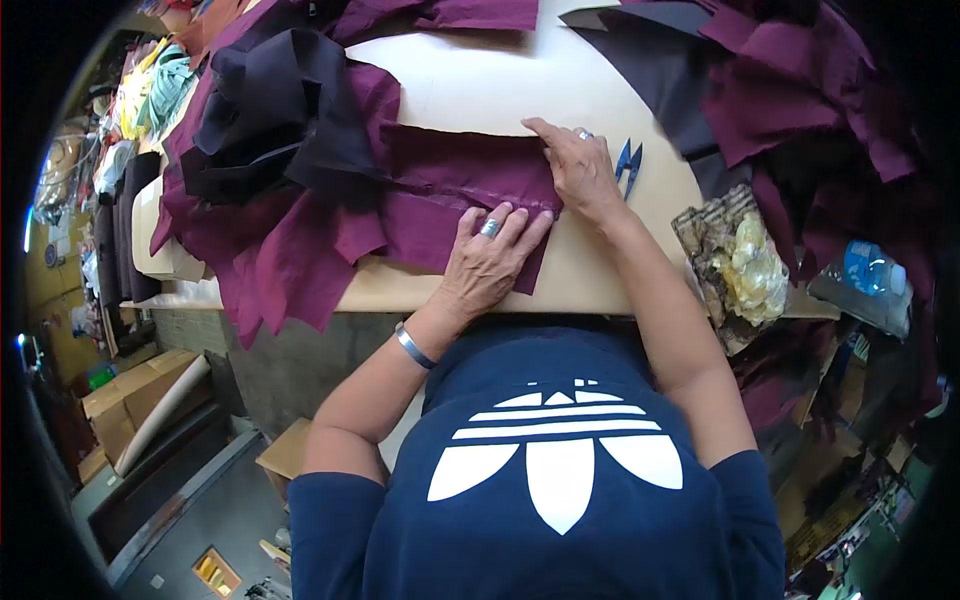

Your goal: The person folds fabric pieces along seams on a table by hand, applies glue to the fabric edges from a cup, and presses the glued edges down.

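A maroon fabric piece lies spread on the pale table, with a seam or fold running across its middle. My left hand presses on it from above near that line, its fingers spread and a ring on one of them. At the fabric's right edge rests my right hand, touching the cloth, with one finger stretched along the top corner and the others partly hidden. Just right of this hand lies a pair of blue thread snips.
Black cloth and more maroon cloth are heaped on the left. Dark and maroon pieces pile up at right. A crumpled clear plastic bundle and a plastic bottle lie by the table's right front edge.
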`<act>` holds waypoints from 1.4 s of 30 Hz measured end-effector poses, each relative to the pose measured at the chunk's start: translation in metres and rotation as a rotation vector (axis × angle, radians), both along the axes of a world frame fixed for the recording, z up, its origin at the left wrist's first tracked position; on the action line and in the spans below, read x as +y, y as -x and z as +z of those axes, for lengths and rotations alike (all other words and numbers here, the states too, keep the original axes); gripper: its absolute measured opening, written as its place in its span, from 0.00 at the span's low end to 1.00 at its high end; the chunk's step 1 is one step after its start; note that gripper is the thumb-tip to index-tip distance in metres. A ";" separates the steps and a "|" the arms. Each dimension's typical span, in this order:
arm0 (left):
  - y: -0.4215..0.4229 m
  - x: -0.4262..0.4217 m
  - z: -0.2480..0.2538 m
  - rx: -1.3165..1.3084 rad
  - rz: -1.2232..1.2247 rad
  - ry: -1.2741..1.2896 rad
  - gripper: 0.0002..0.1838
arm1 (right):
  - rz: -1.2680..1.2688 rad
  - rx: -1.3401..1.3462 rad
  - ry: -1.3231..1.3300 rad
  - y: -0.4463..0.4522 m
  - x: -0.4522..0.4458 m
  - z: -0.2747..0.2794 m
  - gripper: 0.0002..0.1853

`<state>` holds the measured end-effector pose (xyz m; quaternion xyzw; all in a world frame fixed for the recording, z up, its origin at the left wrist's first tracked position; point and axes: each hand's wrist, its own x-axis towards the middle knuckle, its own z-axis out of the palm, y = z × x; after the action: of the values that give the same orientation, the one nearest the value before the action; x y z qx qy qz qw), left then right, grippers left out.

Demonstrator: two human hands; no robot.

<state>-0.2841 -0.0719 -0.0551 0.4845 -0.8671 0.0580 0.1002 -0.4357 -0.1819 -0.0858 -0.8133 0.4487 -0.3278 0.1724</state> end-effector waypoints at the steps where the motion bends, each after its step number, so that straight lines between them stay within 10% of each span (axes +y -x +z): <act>1: -0.003 -0.002 -0.002 0.040 0.028 0.007 0.22 | 0.006 0.004 0.008 0.000 -0.001 0.002 0.24; 42: -0.047 0.002 -0.006 -0.024 -0.004 -0.006 0.22 | 0.276 0.166 -0.183 -0.032 -0.025 0.034 0.31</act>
<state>-0.2371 -0.0699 -0.0613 0.4825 -0.8693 0.0612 0.0884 -0.4034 -0.2064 -0.0514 -0.8723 0.3736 -0.1905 0.2516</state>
